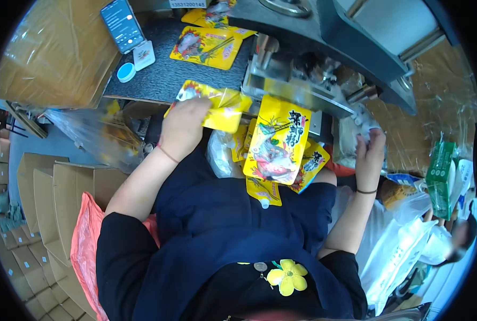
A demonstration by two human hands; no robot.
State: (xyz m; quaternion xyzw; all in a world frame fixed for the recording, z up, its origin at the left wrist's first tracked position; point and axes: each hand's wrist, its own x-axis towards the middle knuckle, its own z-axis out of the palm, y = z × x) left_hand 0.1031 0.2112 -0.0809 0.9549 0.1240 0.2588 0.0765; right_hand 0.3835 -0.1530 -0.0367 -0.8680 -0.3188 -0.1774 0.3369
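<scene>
My left hand grips a yellow printed pouch, which is slightly smeared by motion, at the machine's left. On the right, my right hand has bent fingers at a heap of small white pieces; what lies between the fingertips is too small to make out. Between the hands, another yellow pouch hangs or leans at the front of the metal machine. Below it, more yellow pouches lie on my lap, and one of these shows a white spout.
Flat yellow pouches lie on the dark table, near a phone and a round blue-white tin. Open cardboard boxes stand at left. A green box and white bags are at right, with another person beyond.
</scene>
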